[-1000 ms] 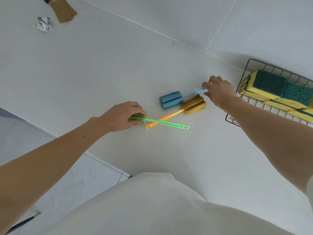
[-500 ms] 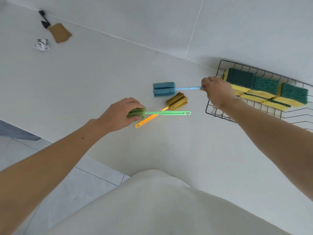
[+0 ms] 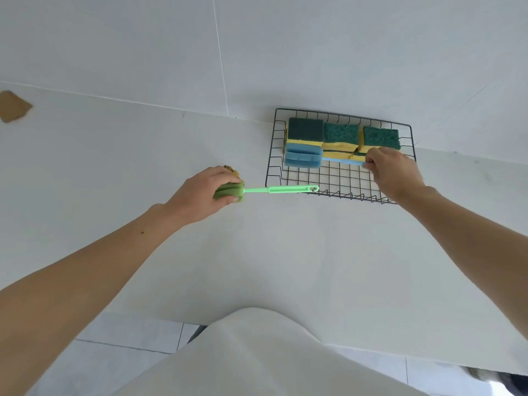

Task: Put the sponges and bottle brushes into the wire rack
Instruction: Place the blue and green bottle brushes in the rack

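- Right hand (image 3: 395, 172): arm extended over the wire rack (image 3: 340, 178), fingers pinched on the handle of the blue bottle brush (image 3: 303, 159), whose sponge head lies inside the rack against the sponges (image 3: 341, 135).
- Left hand (image 3: 204, 192): fingers clenched around the head of the green bottle brush (image 3: 274, 190); handle tip overlaps the rack's front edge.
- Yellow brush (image 3: 231, 170): mostly hidden behind the left hand, on the counter (image 3: 114, 155).
- No legible writing.
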